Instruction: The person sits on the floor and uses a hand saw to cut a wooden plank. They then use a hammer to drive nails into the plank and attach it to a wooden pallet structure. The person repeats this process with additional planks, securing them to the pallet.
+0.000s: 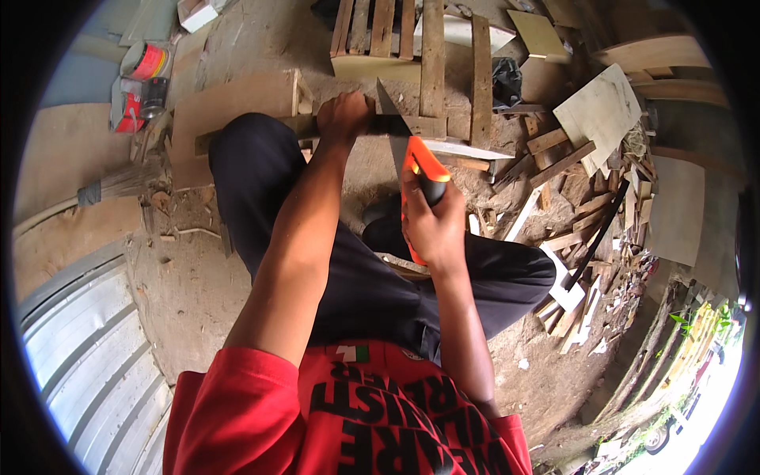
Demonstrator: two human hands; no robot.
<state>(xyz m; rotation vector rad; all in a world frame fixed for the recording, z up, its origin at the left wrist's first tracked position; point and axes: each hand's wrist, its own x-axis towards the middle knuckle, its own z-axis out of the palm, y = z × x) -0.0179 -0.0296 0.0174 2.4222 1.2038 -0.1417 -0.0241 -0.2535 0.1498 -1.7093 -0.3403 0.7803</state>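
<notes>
A narrow wooden plank (428, 128) lies crosswise in front of me, passing over my left knee. My left hand (346, 117) is closed round it, left of the saw. In my right hand (434, 220) is a handsaw (428, 161) with an orange and black handle, its fingers wrapped round the grip. The saw's tapered blade points away from me and crosses the plank near its right end. How deep the teeth sit in the wood cannot be made out. My right leg is bent beneath the saw.
A slatted wooden pallet (382, 30) stands ahead, with a loose slat (480, 79) beside it. Scrap wood (590, 210) is heaped at right, under a pale board (599, 111). Red cans (143, 61) sit at far left. Corrugated metal sheeting (95, 364) lines the lower left.
</notes>
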